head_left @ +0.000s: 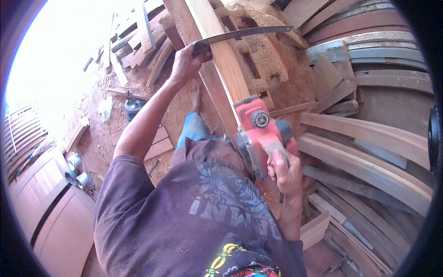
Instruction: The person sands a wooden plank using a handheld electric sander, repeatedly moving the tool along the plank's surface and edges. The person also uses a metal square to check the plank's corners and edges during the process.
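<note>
My left hand [187,67] is closed on one end of a long, narrow, dark metal blade [251,33]. The blade lies across a pale wooden beam [230,69] that runs away from me; I cannot tell its exact kind. Around the rear handle of a red electric hand planer [265,131], my right hand [284,171] is wrapped, thumb on top. The planer sits at the near end of the visible beam, a round black knob at its front. Its underside is hidden.
Sawdust covers blocks with slots [258,55] beyond the beam. Curved boards [369,134] are stacked on the right. Offcuts [138,51] lie at the far left, near a blue power tool [134,106]. Wooden panels [60,221] lean at the lower left. My bare foot [196,99] is beside the beam.
</note>
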### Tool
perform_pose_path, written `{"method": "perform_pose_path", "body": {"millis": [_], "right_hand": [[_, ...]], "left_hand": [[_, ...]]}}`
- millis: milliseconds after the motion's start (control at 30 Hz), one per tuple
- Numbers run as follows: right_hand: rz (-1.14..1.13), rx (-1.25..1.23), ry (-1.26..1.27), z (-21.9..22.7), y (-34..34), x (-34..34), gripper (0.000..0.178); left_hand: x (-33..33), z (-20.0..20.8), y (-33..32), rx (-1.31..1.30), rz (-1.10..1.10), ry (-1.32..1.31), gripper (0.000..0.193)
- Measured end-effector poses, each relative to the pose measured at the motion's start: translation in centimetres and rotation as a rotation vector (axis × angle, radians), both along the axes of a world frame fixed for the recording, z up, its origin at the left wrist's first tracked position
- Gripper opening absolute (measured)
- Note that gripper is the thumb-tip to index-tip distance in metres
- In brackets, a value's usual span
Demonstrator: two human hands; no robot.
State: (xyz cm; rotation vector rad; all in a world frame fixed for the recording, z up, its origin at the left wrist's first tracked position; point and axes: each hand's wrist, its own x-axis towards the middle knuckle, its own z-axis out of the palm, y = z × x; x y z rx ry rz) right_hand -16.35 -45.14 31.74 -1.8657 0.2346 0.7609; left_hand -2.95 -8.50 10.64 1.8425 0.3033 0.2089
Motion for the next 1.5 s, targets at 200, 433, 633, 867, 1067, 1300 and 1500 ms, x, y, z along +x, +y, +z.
{"method": "perform_pose_path", "body": {"millis": [200, 433, 633, 867, 1067, 1300, 1500], "right_hand": [[0.016, -0.007, 0.015, 0.0, 6.9, 6.5, 0.049], [0.011, 0.035, -0.039, -0.8, 13.1, 12.5, 0.049], [-0.012, 0.049, -0.018, -1.0, 14.4, 14.3, 0.05], [0.017, 0.0, -0.014, -0.6, 16.7, 16.5, 0.05], [-0.019, 0.026, 0.007, -0.2, 19.0, 18.7, 0.047], [-0.025, 0.04, -0.011, -0.8, 21.7, 21.5, 0.048], [0.011, 0.064, -0.046, -1.4, 25.2, 25.1, 0.049]], "left_hand": [[3.3, 1.8, 4.3, -0.156, 0.032, -0.04, 0.027], [16.7, 1.6, 16.9, 0.275, 0.076, -0.039, 0.029], [20.0, 0.2, 18.9, 0.229, 0.037, -0.013, 0.028], [20.5, -0.8, 19.6, 0.128, 0.009, 0.015, 0.024], [21.0, -1.5, 20.4, -0.036, -0.079, -0.008, 0.027], [20.4, 0.3, 19.9, 0.081, -0.059, 0.002, 0.028], [18.3, -1.1, 21.1, 0.068, 0.107, 0.004, 0.027]]}}
